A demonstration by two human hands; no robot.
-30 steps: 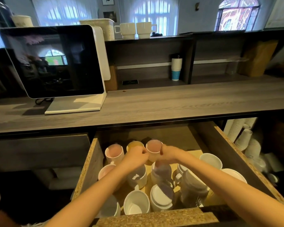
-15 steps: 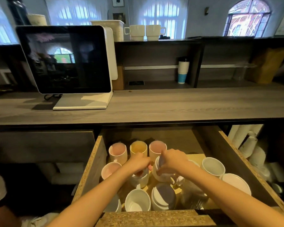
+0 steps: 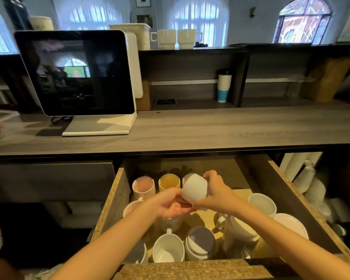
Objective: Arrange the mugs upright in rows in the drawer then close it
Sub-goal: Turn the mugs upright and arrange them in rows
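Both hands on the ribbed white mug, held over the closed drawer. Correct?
Not quite. The drawer is pulled open, not closed. The head view shows it. The rest holds: the left hand and right hand both have a grip on the ribbed white mug, held over the drawer.

We can read no text, label, brand or number anywhere. The small dark plaque (image 3: 166, 101) on the shelf (image 3: 190, 105) is too blurred for us, and the monitor (image 3: 75, 73) screen shows only reflections.
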